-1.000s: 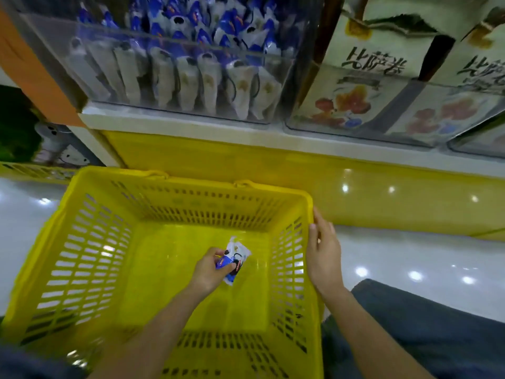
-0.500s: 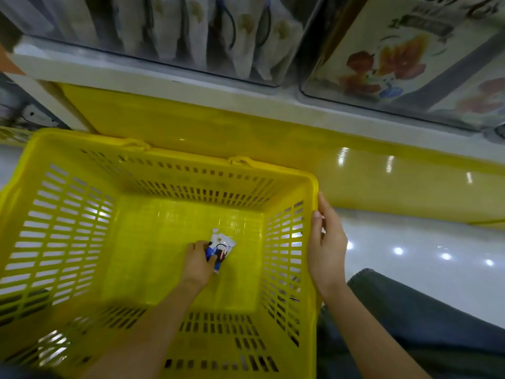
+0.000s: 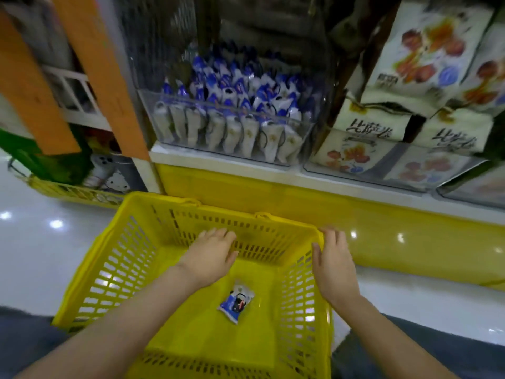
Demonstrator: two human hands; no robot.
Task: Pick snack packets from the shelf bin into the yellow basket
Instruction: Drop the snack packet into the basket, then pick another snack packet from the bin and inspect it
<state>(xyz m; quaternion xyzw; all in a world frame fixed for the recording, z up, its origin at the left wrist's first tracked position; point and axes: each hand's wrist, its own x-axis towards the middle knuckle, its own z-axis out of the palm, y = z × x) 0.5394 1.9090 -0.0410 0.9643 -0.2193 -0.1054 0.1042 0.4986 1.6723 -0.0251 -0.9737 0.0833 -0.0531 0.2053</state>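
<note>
A yellow basket [image 3: 114, 272] stands on the floor below the shelf. One blue-and-white snack packet [image 3: 237, 301] lies flat on its bottom. My left hand [image 3: 210, 255] hovers empty above the basket's far half, fingers relaxed and pointing toward the shelf. My right hand [image 3: 332, 265] rests on the basket's right rim near the far corner, fingers curved over the edge. A clear shelf bin [image 3: 226, 127] holds several matching blue-and-white packets, straight ahead above the basket.
Large cream snack bags [image 3: 426, 67] fill clear bins to the right of the shelf bin. Orange shelf posts [image 3: 106, 77] rise at left, with another yellow basket [image 3: 71, 191] of goods behind. A yellow plinth [image 3: 382, 236] runs under the shelf. Glossy white floor surrounds the basket.
My left hand has let go of the packet, which now lies on the basket bottom, and has risen toward the shelf. The view has tilted up, showing the bin.
</note>
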